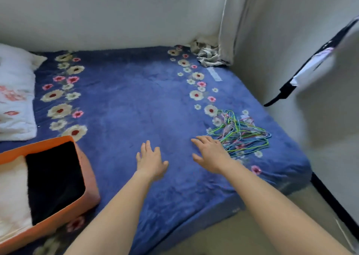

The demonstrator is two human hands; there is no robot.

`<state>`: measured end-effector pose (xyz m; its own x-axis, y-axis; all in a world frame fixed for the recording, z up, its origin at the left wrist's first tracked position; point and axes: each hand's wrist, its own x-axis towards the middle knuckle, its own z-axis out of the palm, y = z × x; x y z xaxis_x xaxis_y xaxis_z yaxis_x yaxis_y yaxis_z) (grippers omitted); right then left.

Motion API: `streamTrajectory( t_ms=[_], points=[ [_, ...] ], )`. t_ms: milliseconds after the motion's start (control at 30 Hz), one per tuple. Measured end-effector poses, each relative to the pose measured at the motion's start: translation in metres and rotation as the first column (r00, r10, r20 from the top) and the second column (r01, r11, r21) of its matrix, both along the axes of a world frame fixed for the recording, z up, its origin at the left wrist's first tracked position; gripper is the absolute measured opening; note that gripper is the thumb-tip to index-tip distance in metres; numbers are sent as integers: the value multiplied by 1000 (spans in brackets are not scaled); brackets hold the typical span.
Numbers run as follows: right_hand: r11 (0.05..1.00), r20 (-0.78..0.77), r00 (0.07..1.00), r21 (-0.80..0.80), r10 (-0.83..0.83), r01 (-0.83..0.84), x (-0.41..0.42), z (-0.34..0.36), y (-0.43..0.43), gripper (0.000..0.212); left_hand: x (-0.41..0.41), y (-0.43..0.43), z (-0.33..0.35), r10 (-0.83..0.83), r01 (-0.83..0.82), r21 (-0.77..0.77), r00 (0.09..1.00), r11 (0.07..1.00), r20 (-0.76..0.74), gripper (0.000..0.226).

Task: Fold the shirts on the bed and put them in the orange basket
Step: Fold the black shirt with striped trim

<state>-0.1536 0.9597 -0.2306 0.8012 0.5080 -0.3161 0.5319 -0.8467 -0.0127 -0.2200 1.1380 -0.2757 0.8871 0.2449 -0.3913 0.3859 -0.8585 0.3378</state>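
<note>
The orange basket [88, 174] sits on the bed's near left corner. Inside it lie a folded black shirt [54, 179] and a folded white one [13, 198] side by side. Both my hands reach out over the blue flowered bedspread [126, 103], palms down with fingers straight and holding nothing. My left hand [150, 161] hovers near the bed's middle front. A little to the right, my right hand [210, 152] is just left of a pile of hangers. No loose shirt shows on the open bedspread.
A heap of coloured wire hangers [242, 133] lies near the bed's right edge. A crumpled grey-and-white cloth [207, 55] sits in the far right corner under a curtain [231, 21]. A white pillow [15, 99] lies at the left. A blurred black-and-white object [314, 64] hangs at the right.
</note>
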Motion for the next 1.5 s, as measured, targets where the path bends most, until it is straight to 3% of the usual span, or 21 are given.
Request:
streamTrajectory(
  t_ms=[233,367,600,900,1167,1500],
  points=[
    [965,38,965,-10,-260,261,27,37,-222,59,66,-200,42,-220,218,30,968,976,123,57],
    [912,109,906,35,-409,408,44,74,-344,58,110,-319,75,-385,378,73,906,923,178,61],
    [822,155,807,122,-569,556,106,113,-455,57,197,-432,124,-517,491,161,816,856,258,59],
    [840,226,809,135,-542,525,257,159,-554,62,372,-533,173,-572,503,273,727,820,380,48],
    [840,313,780,200,-542,504,399,218,-632,61,501,-607,239,-510,454,238,713,859,480,53],
    [890,506,732,250,-456,381,569,289,-711,54,643,-684,274,-354,332,150,727,931,588,50]
  ],
)
